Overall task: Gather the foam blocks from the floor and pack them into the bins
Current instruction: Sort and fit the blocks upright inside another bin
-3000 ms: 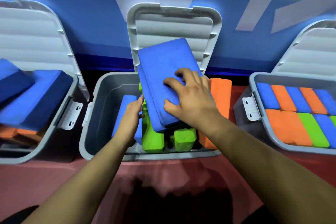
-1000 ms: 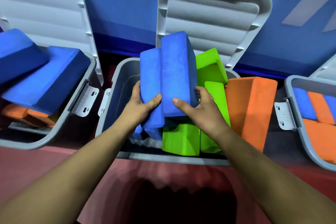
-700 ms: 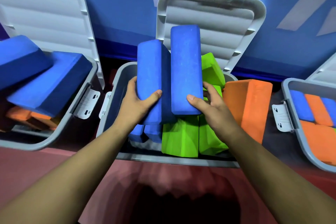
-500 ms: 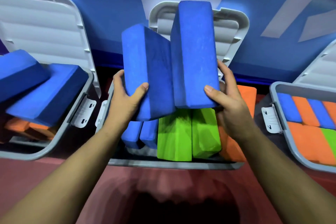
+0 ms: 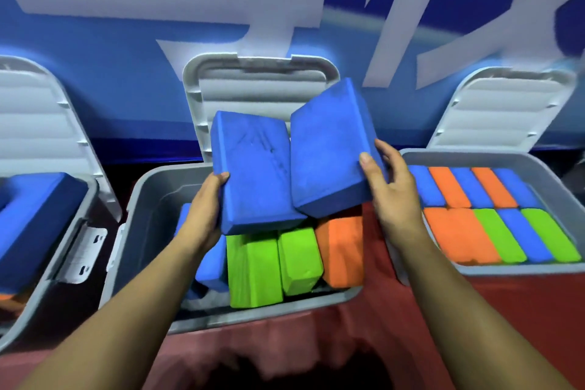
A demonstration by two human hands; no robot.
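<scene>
I hold two blue foam blocks above the middle grey bin (image 5: 148, 199). My left hand (image 5: 204, 215) grips the left blue block (image 5: 253, 171) by its lower left edge. My right hand (image 5: 389, 196) grips the right blue block (image 5: 329, 152) at its lower right corner, and this block leans left against the other. Inside the bin stand two green blocks (image 5: 253, 269), an orange block (image 5: 342, 250) and more blue blocks (image 5: 212, 269) at the left.
The right bin (image 5: 474, 272) is packed with a flat layer of blue, orange and green blocks. The left bin (image 5: 47, 275) holds large blue blocks piled above its rim. All three lids stand open against the blue wall. Red floor lies in front.
Both blue blocks have been lifted clear of the bin and tilted back, showing their broad faces. The view has shifted, so the right bin shows more fully.
</scene>
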